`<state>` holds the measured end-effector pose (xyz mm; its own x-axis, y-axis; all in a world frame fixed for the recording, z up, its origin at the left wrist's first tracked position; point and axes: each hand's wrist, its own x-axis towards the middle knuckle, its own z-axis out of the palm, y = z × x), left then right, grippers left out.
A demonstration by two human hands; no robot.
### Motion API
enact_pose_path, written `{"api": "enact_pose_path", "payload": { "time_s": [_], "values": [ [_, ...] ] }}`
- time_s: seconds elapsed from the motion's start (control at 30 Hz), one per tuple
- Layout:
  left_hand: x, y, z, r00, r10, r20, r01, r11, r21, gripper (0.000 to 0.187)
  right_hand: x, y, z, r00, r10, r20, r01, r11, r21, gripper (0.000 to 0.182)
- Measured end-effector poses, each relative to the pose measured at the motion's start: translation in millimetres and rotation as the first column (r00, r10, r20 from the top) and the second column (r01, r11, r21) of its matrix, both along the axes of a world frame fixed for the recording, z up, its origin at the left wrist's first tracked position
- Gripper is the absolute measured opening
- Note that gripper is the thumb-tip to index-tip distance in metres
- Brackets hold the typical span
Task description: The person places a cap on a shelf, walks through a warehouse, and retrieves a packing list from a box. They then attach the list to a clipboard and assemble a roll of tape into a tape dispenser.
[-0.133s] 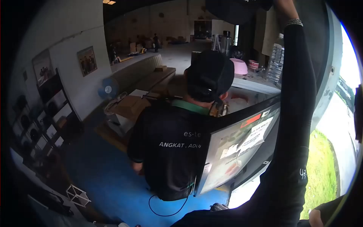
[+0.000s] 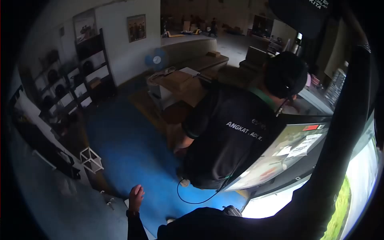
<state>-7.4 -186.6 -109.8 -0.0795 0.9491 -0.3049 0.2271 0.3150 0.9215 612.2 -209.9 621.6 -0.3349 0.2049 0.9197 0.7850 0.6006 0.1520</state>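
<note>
Hands apart: our left hand hangs low over the blue floor, fingers loosely curled, holding nothing. Our right arm reaches up past the frame, so we cannot tell what that hand grips. Between them, a co-worker in black stands beside the labelled panel. We judge we are steadying ourselves; any next move calls for secure footing.

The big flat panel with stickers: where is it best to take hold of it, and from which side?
Probably by the dark lower edge of the panel, from underneath, at the end away from the person in the black shirt. It is wide, thin and tilted, so its face offers no hold; the edges do.
</note>
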Motion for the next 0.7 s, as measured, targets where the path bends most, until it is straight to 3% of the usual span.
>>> {"api": "enact_pose_path", "payload": {
  "time_s": [0.03, 0.1, 0.17, 0.27, 0.3, 0.37, 0.4, 0.47, 0.5, 0.53, 0.57, 0.63, 0.7],
  "values": [
    [-4.4, 13.7, 55.9, 1.0, -0.009, -0.002, 0.009, 0.994, 0.107, 0.04, -59.7, 17.4, -13.1, 0.99, 0.138, -0.005, -0.138, 0.986, -0.088, 0.045],
    [-5.5, 33.1, 119.7, 0.982, -0.126, 0.138, 0.091, 0.969, 0.231, 0.048, -163.7, 48.9, -41.0, 0.923, 0.384, -0.007, -0.375, 0.897, -0.233, 0.037],
    [-21.9, 48.7, 167.0, 0.916, -0.35, 0.197, 0.24, 0.871, 0.429, 0.052, -244.0, 76.6, -67.8, 0.826, 0.562, -0.04, -0.536, 0.762, -0.364, 0.03],
    [-42.1, 52.4, 225.1, 0.694, -0.652, 0.303, 0.349, 0.674, 0.651, 0.067, -345.3, 115.0, -114.7, 0.671, 0.724, -0.158, -0.674, 0.508, -0.537, 0.019],
    [-45.1, 51.0, 238.4, 0.712, -0.635, 0.3, 0.329, 0.679, 0.656, 0.067, -374.2, 131.1, -133.1, 0.624, 0.752, -0.21, -0.695, 0.411, -0.59, 0.017],
    [-52.6, 51.7, 256.6, 0.521, -0.769, 0.37, 0.258, 0.555, 0.791, 0.073, -421.9, 170.4, -182.2, 0.523, 0.777, -0.351, -0.726, 0.189, -0.661, 0.022],
    [-61.3, 57.6, 247.2, 0.493, -0.792, 0.359, 0.246, 0.523, 0.816, 0.073, -446.7, 191.9, -210.2, 0.475, 0.773, -0.419, -0.724, 0.073, -0.686, 0.025],
    [-85.5, 62.0, 237.0, 0.578, -0.778, 0.245, 0.302, 0.484, 0.821, 0.062, -491.7, 227.6, -260.5, 0.396, 0.747, -0.534, -0.739, -0.085, -0.668, 0.027],
    [-89.8, 60.5, 231.9, 0.636, -0.717, 0.287, 0.284, 0.563, 0.776, 0.051, -510.2, 240.0, -287.6, 0.361, 0.727, -0.583, -0.763, -0.13, -0.634, 0.026],
    [-94.2, 59.3, 226.9, 0.686, -0.65, 0.326, 0.26, 0.638, 0.724, 0.04, -524.4, 245.7, -309.0, 0.384, 0.678, -0.627, -0.754, -0.162, -0.637, 0.025],
    [-90.7, 59.0, 222.3, 0.712, -0.499, 0.494, 0.138, 0.789, 0.599, 0.029, -536.9, 255.4, -329.4, 0.407, 0.626, -0.666, -0.746, -0.193, -0.638, 0.024],
    [-104.0, 81.1, 211.9, 0.786, -0.44, 0.433, 0.116, 0.794, 0.596, 0.027, -566.1, 302.3, -382.9, 0.451, 0.61, -0.652, -0.763, -0.116, -0.636, 0.028],
    [-122.8, 109.7, 204.1, 0.853, -0.234, 0.467, -0.002, 0.893, 0.451, 0.026, -587.3, 319.1, -419.0, 0.552, 0.402, -0.731, -0.825, 0.135, -0.549, 0.034]
  ]
}}
